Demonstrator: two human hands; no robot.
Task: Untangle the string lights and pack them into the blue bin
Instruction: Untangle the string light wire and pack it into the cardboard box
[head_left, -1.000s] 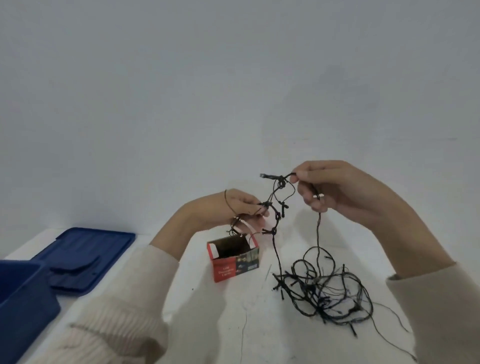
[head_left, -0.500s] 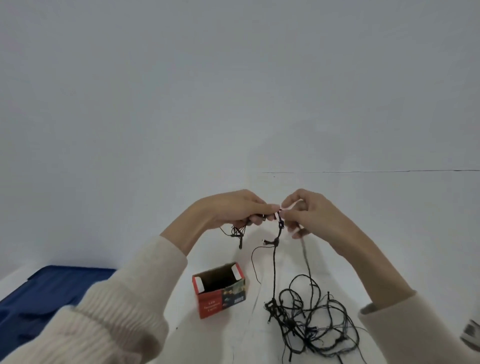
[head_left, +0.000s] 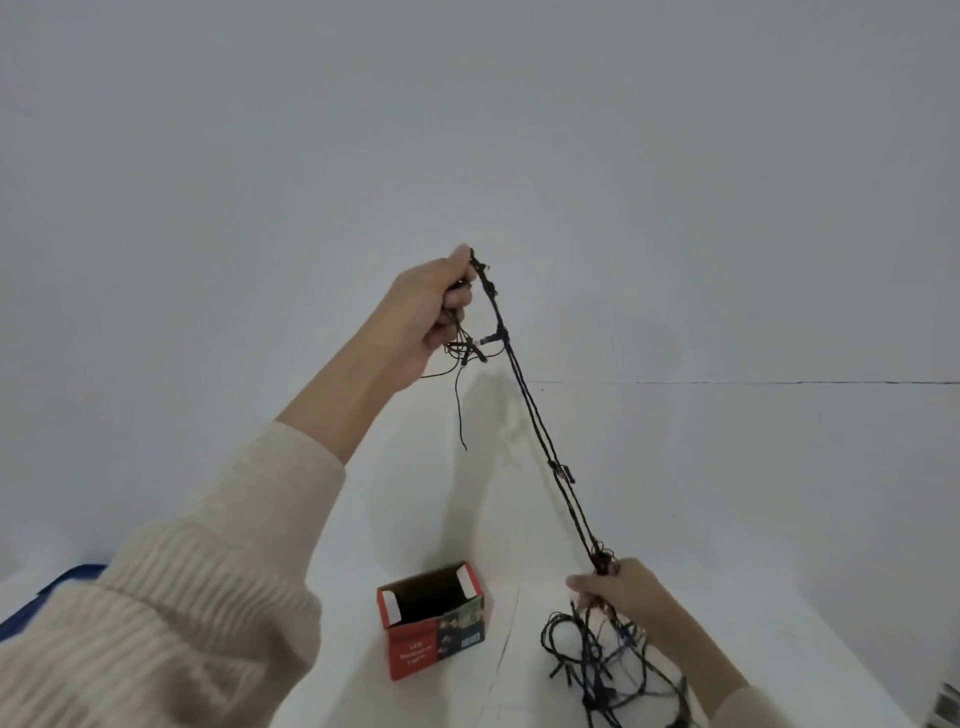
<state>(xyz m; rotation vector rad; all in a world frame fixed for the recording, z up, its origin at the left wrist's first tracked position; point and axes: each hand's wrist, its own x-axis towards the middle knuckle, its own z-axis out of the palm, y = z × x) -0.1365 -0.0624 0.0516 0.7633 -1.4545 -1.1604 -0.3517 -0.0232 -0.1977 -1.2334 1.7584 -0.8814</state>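
Note:
Dark string lights (head_left: 540, 431) run taut in a doubled strand from upper left to lower right. My left hand (head_left: 431, 312) is raised high and grips the top end, with a small bunch of wire and a loose tail hanging below it. My right hand (head_left: 618, 592) is low over the white table and pinches the strand where it meets the tangled heap (head_left: 608, 670). The heap lies on the table at the lower right. Only a blue sliver (head_left: 31, 603), the bin or its lid, shows at the left edge behind my sleeve.
An open red cardboard box (head_left: 431, 623) for the lights stands on the white table (head_left: 779, 519) between my arms, left of the heap. A plain white wall fills the background. A small dark object (head_left: 948, 706) shows at the bottom right corner.
My hands, close together at chest height before, have pulled apart: the left rose up, the right dropped to the heap, stretching a length of lights taut. The view tilted up.

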